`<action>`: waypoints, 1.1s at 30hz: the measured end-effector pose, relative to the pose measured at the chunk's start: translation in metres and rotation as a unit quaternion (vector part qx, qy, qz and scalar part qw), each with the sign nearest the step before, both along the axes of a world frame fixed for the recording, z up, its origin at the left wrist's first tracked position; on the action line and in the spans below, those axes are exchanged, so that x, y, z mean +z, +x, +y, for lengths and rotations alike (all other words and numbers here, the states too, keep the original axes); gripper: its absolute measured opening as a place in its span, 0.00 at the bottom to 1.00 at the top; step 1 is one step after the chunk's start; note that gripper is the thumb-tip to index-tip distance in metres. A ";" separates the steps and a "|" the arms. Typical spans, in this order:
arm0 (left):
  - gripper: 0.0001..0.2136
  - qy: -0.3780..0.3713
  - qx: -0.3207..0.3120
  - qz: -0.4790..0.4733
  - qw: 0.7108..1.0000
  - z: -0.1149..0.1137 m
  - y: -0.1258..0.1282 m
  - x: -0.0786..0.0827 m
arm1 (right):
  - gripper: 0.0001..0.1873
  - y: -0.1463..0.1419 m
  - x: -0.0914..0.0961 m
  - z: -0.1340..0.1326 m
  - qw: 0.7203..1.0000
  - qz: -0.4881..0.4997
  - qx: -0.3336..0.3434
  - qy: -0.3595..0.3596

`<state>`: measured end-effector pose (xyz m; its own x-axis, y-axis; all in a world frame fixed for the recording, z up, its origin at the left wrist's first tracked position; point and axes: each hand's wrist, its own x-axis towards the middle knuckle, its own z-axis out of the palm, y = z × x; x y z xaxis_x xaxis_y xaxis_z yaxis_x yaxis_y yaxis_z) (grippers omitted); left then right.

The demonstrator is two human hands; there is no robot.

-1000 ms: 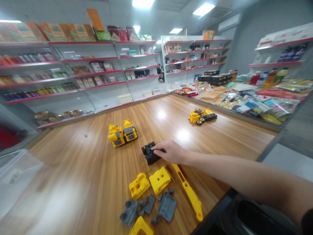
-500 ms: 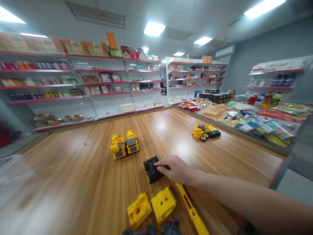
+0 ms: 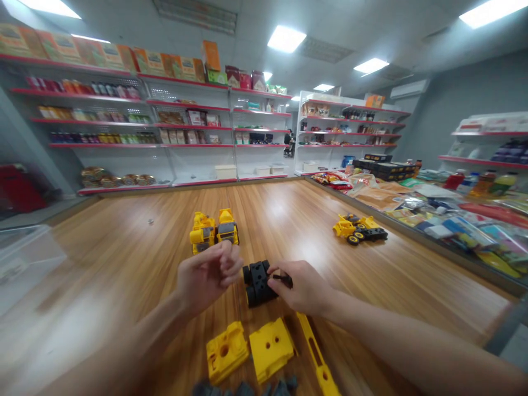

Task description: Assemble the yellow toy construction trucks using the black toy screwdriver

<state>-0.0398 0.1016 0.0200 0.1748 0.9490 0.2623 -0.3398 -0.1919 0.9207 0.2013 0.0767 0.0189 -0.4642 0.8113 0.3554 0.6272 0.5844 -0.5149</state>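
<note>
A black toy-vehicle chassis (image 3: 259,286) with chunky wheels lies on the wooden table in front of me. At its right edge, my right hand (image 3: 303,286) pinches a small dark part (image 3: 284,279) between thumb and finger; its exact kind is unclear. Just left of the chassis hovers my left hand (image 3: 212,269), its fingers curled in, so whatever may be inside is hidden. Closer to me lie a yellow toy body piece (image 3: 226,352), a yellow block with two holes (image 3: 271,347), a long yellow arm piece (image 3: 317,352) and several dark grey parts (image 3: 243,389).
Two yellow toy trucks (image 3: 214,228) stand beyond my left hand. More yellow and black toy vehicle parts (image 3: 358,228) lie at the right. A clear plastic bin (image 3: 28,264) is at the left edge. Packaged goods (image 3: 437,203) fill the adjoining surface at right; stocked shelves line the back.
My left hand has come into view from the lower left and is now beside the chassis. My right hand stays at the chassis's right side. The camera view has shifted slightly.
</note>
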 end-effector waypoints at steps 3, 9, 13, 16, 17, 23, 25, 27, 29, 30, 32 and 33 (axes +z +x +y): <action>0.07 0.014 0.020 0.076 0.997 0.012 -0.005 -0.020 | 0.14 0.000 0.000 -0.005 0.999 -0.008 0.027 -0.023; 0.15 0.096 0.030 0.303 0.948 0.019 0.002 -0.032 | 0.20 -0.002 -0.011 -0.007 0.998 -0.008 0.027 -0.048; 0.15 0.122 -0.006 0.359 0.925 0.016 0.004 -0.031 | 0.21 -0.004 -0.019 -0.008 0.998 0.005 0.023 -0.060; 0.19 0.028 -0.032 0.269 0.962 0.012 0.005 -0.030 | 0.20 -0.008 -0.022 -0.009 0.998 0.018 0.022 -0.048; 0.21 -0.015 -0.043 0.213 0.976 0.009 0.007 -0.029 | 0.19 -0.009 -0.022 -0.009 0.999 0.024 0.024 -0.040; 0.23 -0.151 -0.111 -0.021 0.982 -0.001 0.018 -0.026 | 0.14 -0.011 -0.024 -0.006 0.999 0.045 0.028 0.006; 0.22 -0.168 -0.107 -0.044 0.979 0.000 0.018 -0.025 | 0.13 -0.008 -0.021 -0.004 0.999 0.038 0.034 0.020; 0.21 -0.187 -0.099 -0.054 0.976 0.003 0.018 -0.024 | 0.09 -0.004 -0.016 -0.004 0.997 0.032 0.047 0.043; 0.20 -0.202 -0.094 -0.051 0.974 0.006 0.017 -0.022 | 0.08 -0.004 -0.011 -0.008 0.995 0.022 0.072 0.068; 0.19 -0.204 -0.093 -0.046 0.974 0.007 0.018 -0.022 | 0.10 -0.006 -0.008 -0.011 0.993 0.022 0.085 0.078; 0.16 -0.200 -0.086 -0.042 0.975 0.010 0.018 -0.023 | 0.12 -0.013 -0.005 -0.022 0.989 0.014 0.112 0.096; 0.16 -0.199 -0.082 -0.040 0.976 0.011 0.019 -0.023 | 0.13 -0.018 -0.004 -0.028 0.986 0.007 0.133 0.103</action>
<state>-0.0209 0.1123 -0.0034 0.3273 0.9395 -0.1013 -0.4103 0.2379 0.8804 0.1834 0.0484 0.0151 -0.6442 0.5720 0.5078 0.4320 0.8200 -0.3756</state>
